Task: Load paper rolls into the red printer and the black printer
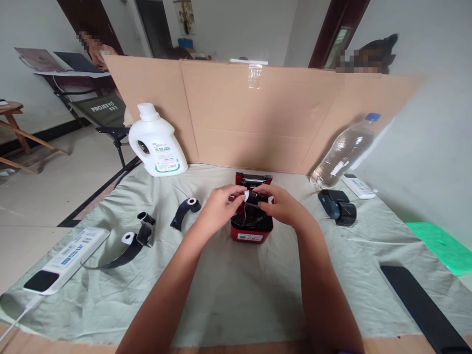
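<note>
In the middle of the cloth stands a small red and black machine (pixel 252 237) that looks like a label printer, its lid (pixel 254 178) raised at the back. Over its open top I hold a roll of black ribbon (pixel 254 198) with a white core end. My left hand (pixel 224 202) pinches the roll at that white end. My right hand (pixel 280 204) grips its other side between thumb and fingers. Black film hangs below the roll into the machine. To the left lie a black ribbon roll with a white core (pixel 183 211) and a partly unwound ribbon (pixel 135 242).
A white detergent jug (pixel 158 142) and a clear bottle with a blue cap (pixel 342 153) stand before a cardboard screen (pixel 239 118). White power banks (pixel 70 258) (pixel 358 187), a dark device with a black roll (pixel 337 206) and a black slab (pixel 424 305) lie about. Two people sit beyond.
</note>
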`<state>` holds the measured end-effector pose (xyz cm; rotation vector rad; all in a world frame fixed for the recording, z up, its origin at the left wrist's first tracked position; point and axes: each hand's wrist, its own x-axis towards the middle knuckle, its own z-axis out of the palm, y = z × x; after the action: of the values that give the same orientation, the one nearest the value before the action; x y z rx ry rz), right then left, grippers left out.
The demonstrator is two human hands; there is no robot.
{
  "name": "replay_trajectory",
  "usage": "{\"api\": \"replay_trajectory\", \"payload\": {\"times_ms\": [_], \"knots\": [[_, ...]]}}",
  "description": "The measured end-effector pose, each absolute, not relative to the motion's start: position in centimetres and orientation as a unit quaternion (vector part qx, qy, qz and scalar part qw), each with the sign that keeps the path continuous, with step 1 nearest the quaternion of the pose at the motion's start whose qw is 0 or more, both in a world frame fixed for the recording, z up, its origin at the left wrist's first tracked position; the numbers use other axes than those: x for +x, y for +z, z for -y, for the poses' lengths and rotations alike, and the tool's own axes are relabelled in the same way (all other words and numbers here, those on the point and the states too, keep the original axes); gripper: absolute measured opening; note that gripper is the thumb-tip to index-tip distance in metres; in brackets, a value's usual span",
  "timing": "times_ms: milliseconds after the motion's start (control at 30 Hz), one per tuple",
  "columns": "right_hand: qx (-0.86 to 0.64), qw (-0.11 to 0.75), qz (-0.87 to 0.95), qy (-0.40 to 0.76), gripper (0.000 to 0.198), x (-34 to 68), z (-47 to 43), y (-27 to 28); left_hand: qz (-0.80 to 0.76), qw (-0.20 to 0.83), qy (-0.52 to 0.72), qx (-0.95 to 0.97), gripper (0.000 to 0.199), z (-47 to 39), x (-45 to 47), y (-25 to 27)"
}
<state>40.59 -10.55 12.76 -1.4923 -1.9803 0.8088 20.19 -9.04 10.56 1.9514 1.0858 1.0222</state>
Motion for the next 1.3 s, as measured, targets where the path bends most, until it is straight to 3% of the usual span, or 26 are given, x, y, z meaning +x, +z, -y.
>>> {"api": "replay_trajectory", "payload": {"times_ms": [367, 633, 1033, 1133, 1300], "knots": [[-0.57, 0.204, 0.739, 0.294, 0.035, 41.1, 9.5, 11.2, -0.458, 0.38, 0.343, 0.727, 0.028, 7.4, 20.2, 8.3], [-0.565, 0.198, 0.75, 0.281, 0.032, 40.8, 8.9, 10.4, -0.435, 0.439, 0.388, 0.684, 0.016, 7.1, 21.0, 7.0], [-0.591, 0.144, 0.765, 0.212, 0.041, 40.1, 7.9, 8.5, -0.436, 0.495, 0.286, 0.695, 0.039, 7.4, 19.1, 8.6], [-0.595, 0.109, 0.777, 0.173, 0.044, 39.4, 7.8, 7.9, -0.439, 0.477, 0.239, 0.723, 0.038, 8.3, 18.5, 10.1], [-0.62, 0.074, 0.769, 0.135, 0.043, 38.5, 7.5, 7.1, -0.46, 0.402, 0.265, 0.746, 0.031, 8.8, 18.1, 11.2]]}}
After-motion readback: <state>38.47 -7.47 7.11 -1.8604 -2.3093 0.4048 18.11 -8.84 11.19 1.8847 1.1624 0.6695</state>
